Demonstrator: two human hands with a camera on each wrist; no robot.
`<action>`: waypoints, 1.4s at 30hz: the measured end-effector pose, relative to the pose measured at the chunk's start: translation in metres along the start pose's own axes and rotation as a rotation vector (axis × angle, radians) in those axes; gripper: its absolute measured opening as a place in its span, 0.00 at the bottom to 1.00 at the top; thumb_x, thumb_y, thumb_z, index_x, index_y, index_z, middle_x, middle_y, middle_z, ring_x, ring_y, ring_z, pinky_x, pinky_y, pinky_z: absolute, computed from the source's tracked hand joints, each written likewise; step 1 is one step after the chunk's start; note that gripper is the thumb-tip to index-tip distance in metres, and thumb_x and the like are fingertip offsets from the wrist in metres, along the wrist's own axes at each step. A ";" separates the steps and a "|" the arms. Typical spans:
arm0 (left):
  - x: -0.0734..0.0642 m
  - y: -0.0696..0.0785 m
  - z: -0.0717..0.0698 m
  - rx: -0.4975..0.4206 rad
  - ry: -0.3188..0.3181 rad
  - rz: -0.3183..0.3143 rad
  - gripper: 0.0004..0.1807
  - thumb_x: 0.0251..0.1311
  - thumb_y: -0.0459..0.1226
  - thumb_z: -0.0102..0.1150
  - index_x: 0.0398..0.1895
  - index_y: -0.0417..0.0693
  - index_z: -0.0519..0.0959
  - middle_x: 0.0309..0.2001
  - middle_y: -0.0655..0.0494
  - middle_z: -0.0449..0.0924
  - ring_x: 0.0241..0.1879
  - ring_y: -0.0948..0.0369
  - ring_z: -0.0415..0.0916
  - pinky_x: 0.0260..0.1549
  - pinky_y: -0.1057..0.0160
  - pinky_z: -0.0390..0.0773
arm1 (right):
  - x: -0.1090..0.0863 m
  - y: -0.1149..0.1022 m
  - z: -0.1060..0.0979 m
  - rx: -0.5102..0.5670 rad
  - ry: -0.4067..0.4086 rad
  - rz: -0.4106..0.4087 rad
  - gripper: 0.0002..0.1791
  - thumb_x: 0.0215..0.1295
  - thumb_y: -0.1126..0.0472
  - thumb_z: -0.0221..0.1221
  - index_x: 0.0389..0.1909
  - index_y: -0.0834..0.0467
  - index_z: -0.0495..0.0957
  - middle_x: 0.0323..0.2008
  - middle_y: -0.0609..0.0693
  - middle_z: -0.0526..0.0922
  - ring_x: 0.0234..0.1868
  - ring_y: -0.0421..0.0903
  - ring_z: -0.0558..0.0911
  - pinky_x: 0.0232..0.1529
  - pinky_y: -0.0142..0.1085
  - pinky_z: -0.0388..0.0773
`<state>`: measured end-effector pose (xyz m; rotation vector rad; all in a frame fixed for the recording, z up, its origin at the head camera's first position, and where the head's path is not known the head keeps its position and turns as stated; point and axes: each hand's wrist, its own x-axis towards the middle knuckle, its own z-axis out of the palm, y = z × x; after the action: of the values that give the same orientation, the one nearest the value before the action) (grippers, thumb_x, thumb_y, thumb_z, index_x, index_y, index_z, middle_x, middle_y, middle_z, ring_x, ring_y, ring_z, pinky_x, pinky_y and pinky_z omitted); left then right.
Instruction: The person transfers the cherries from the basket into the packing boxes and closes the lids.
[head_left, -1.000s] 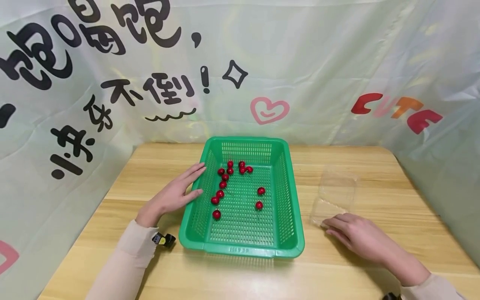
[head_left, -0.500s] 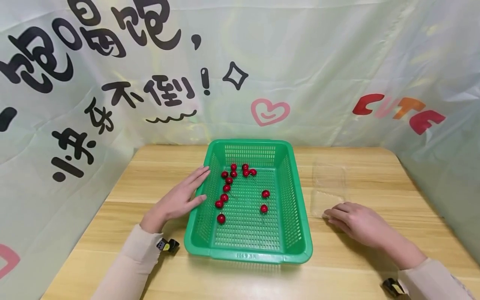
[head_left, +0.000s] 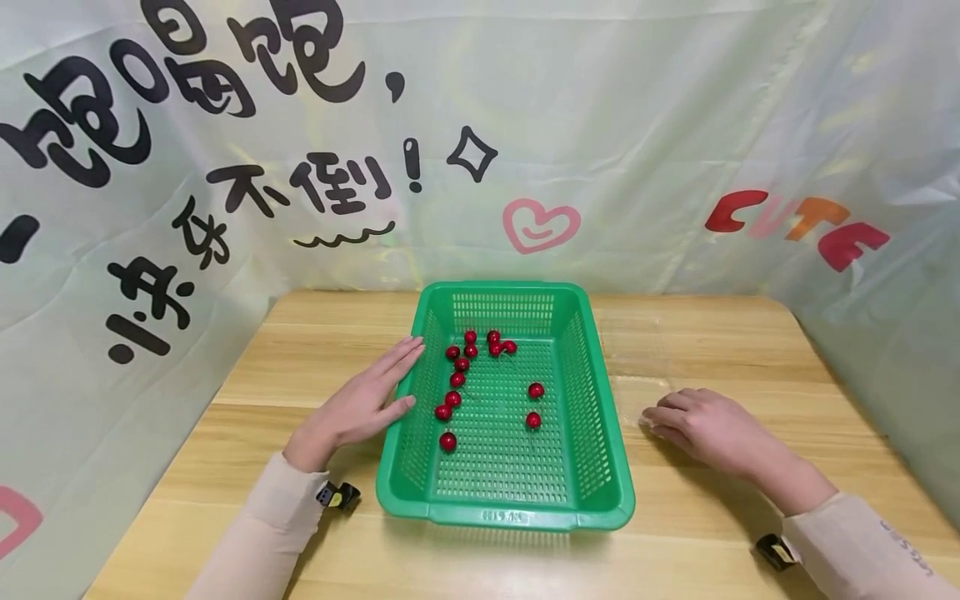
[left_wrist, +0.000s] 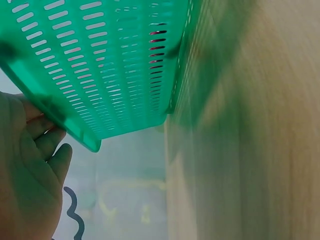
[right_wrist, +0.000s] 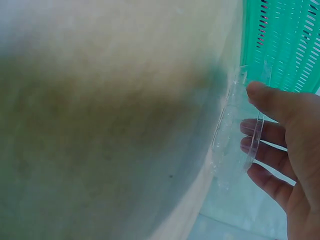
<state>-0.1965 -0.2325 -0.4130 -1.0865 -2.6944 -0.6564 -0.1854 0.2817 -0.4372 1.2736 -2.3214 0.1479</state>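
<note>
A green perforated plastic basket stands on the wooden table in the middle of the head view. On its floor lie several dark red cherries, most of them along the left side. My left hand rests with extended fingers on the basket's left rim; the left wrist view has its fingertips right at that rim. To the basket's right lies a clear plastic box with its hinged lid folded out toward the back. My right hand pinches the box's near edge, thumb on one side and fingers on the other.
A printed cloth backdrop closes off the back and both sides of the wooden table. A small black device sits at the left wrist, another one at the right.
The clear box has slid left with my right hand, closer to the basket, and turned straighter. The basket has shifted slightly right, and my left hand with it.
</note>
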 end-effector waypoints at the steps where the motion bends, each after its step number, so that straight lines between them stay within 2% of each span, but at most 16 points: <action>1: 0.000 0.000 0.000 -0.001 0.001 0.002 0.39 0.68 0.45 0.51 0.78 0.43 0.50 0.78 0.50 0.45 0.76 0.55 0.41 0.68 0.44 0.58 | 0.000 0.000 -0.001 0.001 -0.002 -0.001 0.20 0.74 0.49 0.51 0.40 0.58 0.85 0.33 0.48 0.83 0.34 0.47 0.82 0.34 0.45 0.81; 5: -0.001 0.000 0.001 0.005 0.006 0.009 0.39 0.68 0.44 0.51 0.77 0.42 0.50 0.78 0.49 0.45 0.76 0.55 0.41 0.68 0.44 0.58 | 0.003 0.001 -0.005 0.001 0.002 -0.007 0.18 0.72 0.49 0.54 0.41 0.59 0.85 0.34 0.49 0.84 0.35 0.49 0.83 0.36 0.46 0.81; 10: -0.001 0.001 0.002 0.020 0.008 0.018 0.39 0.69 0.45 0.50 0.77 0.41 0.49 0.77 0.47 0.45 0.76 0.53 0.41 0.68 0.45 0.57 | 0.008 0.002 -0.012 0.009 0.024 -0.036 0.27 0.78 0.46 0.42 0.38 0.58 0.86 0.33 0.48 0.84 0.35 0.48 0.83 0.36 0.46 0.81; 13: 0.000 0.001 0.004 0.019 0.008 0.018 0.38 0.70 0.46 0.49 0.78 0.42 0.49 0.78 0.49 0.44 0.76 0.54 0.41 0.69 0.46 0.57 | 0.007 0.000 -0.016 0.021 0.022 -0.058 0.29 0.79 0.46 0.40 0.36 0.57 0.86 0.32 0.46 0.84 0.33 0.46 0.82 0.34 0.43 0.81; 16: 0.000 0.001 0.005 0.011 0.011 0.010 0.38 0.71 0.46 0.48 0.78 0.43 0.49 0.78 0.50 0.43 0.76 0.56 0.40 0.69 0.46 0.57 | 0.006 -0.004 -0.020 0.039 0.000 -0.064 0.23 0.76 0.46 0.48 0.37 0.56 0.86 0.32 0.45 0.84 0.32 0.45 0.82 0.32 0.42 0.82; 20: -0.001 -0.001 0.005 0.006 0.019 -0.001 0.38 0.71 0.47 0.47 0.78 0.44 0.48 0.78 0.51 0.42 0.76 0.55 0.40 0.69 0.46 0.56 | 0.008 -0.009 -0.027 0.039 -0.021 -0.035 0.17 0.67 0.48 0.60 0.41 0.57 0.86 0.34 0.46 0.84 0.34 0.45 0.83 0.34 0.43 0.83; 22: -0.001 -0.001 0.005 0.005 0.018 -0.005 0.38 0.72 0.47 0.46 0.78 0.45 0.47 0.78 0.51 0.42 0.76 0.55 0.40 0.69 0.46 0.56 | 0.011 -0.010 -0.030 0.028 -0.009 -0.020 0.18 0.66 0.47 0.61 0.43 0.58 0.85 0.35 0.47 0.85 0.35 0.47 0.84 0.35 0.45 0.83; 24: -0.001 -0.002 0.004 0.008 0.014 -0.009 0.38 0.72 0.48 0.45 0.78 0.45 0.47 0.78 0.52 0.41 0.76 0.56 0.40 0.69 0.46 0.56 | 0.016 -0.010 -0.033 0.025 0.010 -0.014 0.21 0.69 0.45 0.57 0.44 0.59 0.85 0.36 0.48 0.85 0.36 0.48 0.84 0.36 0.46 0.83; 29: -0.002 -0.003 0.003 0.006 0.005 -0.015 0.38 0.72 0.49 0.46 0.78 0.45 0.47 0.78 0.52 0.43 0.76 0.55 0.41 0.69 0.46 0.57 | 0.030 -0.010 -0.042 -0.001 0.040 -0.011 0.30 0.75 0.39 0.44 0.46 0.59 0.84 0.38 0.50 0.84 0.38 0.50 0.84 0.36 0.47 0.83; 37: -0.001 -0.004 0.003 0.040 0.000 0.003 0.37 0.73 0.49 0.44 0.78 0.44 0.48 0.78 0.51 0.44 0.76 0.55 0.41 0.69 0.47 0.57 | 0.067 -0.010 -0.060 -0.035 0.035 0.023 0.37 0.74 0.34 0.39 0.51 0.63 0.81 0.41 0.55 0.84 0.42 0.56 0.83 0.44 0.53 0.80; 42: 0.001 -0.004 0.001 0.107 -0.005 0.017 0.38 0.72 0.54 0.43 0.77 0.44 0.52 0.77 0.53 0.47 0.75 0.55 0.44 0.68 0.48 0.58 | 0.097 -0.013 -0.073 -0.032 0.021 -0.005 0.39 0.72 0.32 0.40 0.53 0.63 0.80 0.44 0.56 0.83 0.45 0.56 0.81 0.48 0.53 0.78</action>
<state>-0.1997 -0.2343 -0.4146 -1.0850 -2.6870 -0.5003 -0.1920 0.2237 -0.3297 1.2564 -2.2936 0.1215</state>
